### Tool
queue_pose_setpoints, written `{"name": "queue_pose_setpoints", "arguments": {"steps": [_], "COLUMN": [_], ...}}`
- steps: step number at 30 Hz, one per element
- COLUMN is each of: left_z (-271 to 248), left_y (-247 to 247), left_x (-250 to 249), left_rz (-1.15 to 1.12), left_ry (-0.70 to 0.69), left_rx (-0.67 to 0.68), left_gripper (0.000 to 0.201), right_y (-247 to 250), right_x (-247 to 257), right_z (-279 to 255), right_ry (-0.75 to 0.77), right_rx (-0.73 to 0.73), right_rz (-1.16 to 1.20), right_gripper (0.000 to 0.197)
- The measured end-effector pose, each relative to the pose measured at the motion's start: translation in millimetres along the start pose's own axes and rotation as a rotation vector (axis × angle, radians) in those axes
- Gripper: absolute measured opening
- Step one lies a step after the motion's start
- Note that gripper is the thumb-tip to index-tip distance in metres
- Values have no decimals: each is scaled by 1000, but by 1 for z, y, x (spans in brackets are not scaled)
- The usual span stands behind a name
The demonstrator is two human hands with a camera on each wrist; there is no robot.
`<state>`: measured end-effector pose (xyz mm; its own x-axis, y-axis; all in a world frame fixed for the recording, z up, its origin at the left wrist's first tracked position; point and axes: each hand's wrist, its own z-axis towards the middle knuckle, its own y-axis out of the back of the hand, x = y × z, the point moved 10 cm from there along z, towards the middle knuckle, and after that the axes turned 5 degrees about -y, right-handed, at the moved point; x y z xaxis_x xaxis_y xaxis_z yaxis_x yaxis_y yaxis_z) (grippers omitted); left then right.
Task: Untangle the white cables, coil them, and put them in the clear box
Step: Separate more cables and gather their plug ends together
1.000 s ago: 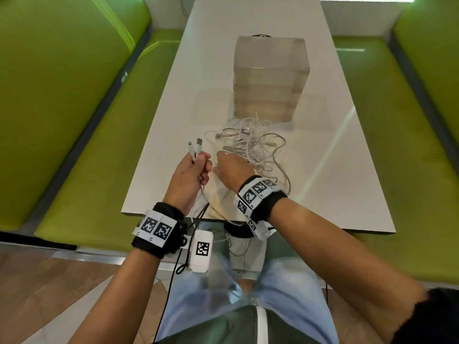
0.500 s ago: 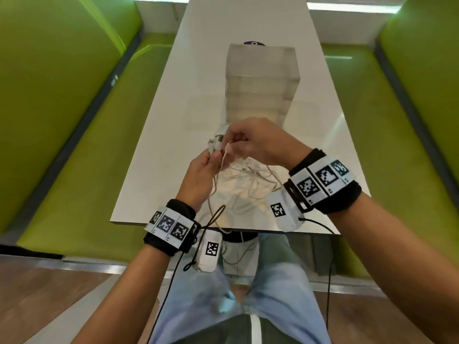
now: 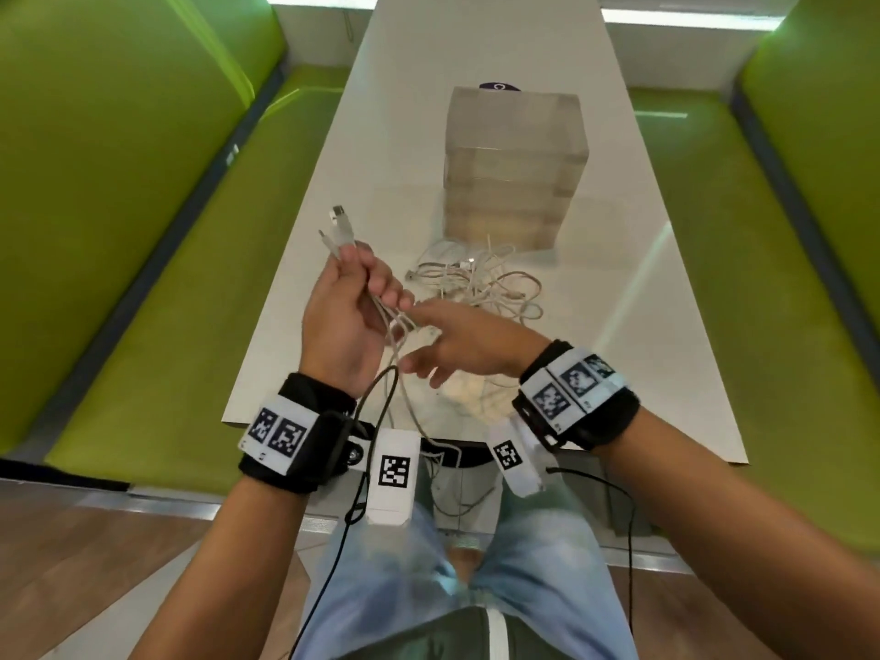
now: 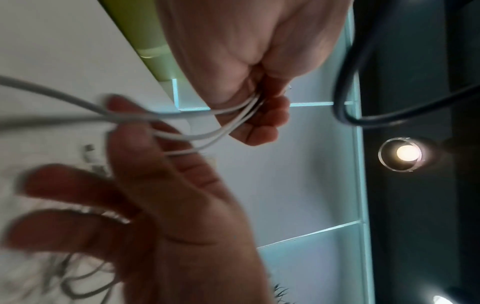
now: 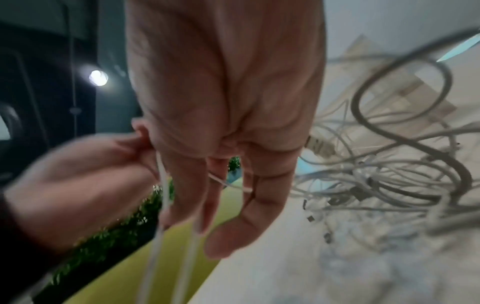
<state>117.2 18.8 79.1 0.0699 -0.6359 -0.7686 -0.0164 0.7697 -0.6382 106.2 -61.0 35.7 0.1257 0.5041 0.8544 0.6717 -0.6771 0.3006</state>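
Note:
My left hand is raised over the table's left front and grips a folded white cable; its two plugs stick up past the fingers. In the left wrist view the curled fingers close round the strands. My right hand lies just below it, fingers straight, with the strands running across and between them. The tangle of white cables lies on the table behind both hands. The clear box stands upright beyond the tangle.
The narrow white table runs away from me, with green benches on both sides. A dark round object peeks out behind the box. Black sensor leads hang from my wrists near the table's front edge.
My right hand has dropped from the plugs down the cable toward me and opened out. My left hand has lifted, so the plugs now stand clear above it.

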Motion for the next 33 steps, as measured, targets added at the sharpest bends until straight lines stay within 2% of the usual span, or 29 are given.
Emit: {"name": "queue_pose_setpoints", "arguments": {"steps": [4,7,9,12,14,15,19,24,27,30,33], "left_z": [1,5,9,12,12,10,6,6,11,17,19], "left_y": [-3,22,39,51,37,25,-20,-35,-24,-3,9], "left_x": [-42,-80,-92,-71,-41,-25,11,11,-4,-28,-60], "left_rz": [7,97,193,487,758,808,679,635,652,567,458], "left_ry": [-90,-182,-198,-106,-46,-15,-1,-76,-144,-188,-264], "left_rx": [26,-77,-157,-202,-99,-35,59,28,-46,-136,-194], "left_gripper": [30,32,33,32,21,17,11,15,16,24,26], "right_y": [13,48,68,93,97,94,79,92,92,102,120], "right_x": [-5,-10,-7,7,20,24,29,18,7,-13,-27], "right_z": [12,11,8,1,-3,-4,-5,-13,-10,-2,1], "right_ry": [24,40,77,169,237,255,264,220,160,60,41], "right_rx": [-51,-154,-203,-283,-280,-253,-171,-191,-159,-230,-349], "right_rz": [-87,-180,-143,4,120,157,210,242,51,-242,-225], "right_gripper": [20,11,13,17,18,18,19,21,15,14,15]}}
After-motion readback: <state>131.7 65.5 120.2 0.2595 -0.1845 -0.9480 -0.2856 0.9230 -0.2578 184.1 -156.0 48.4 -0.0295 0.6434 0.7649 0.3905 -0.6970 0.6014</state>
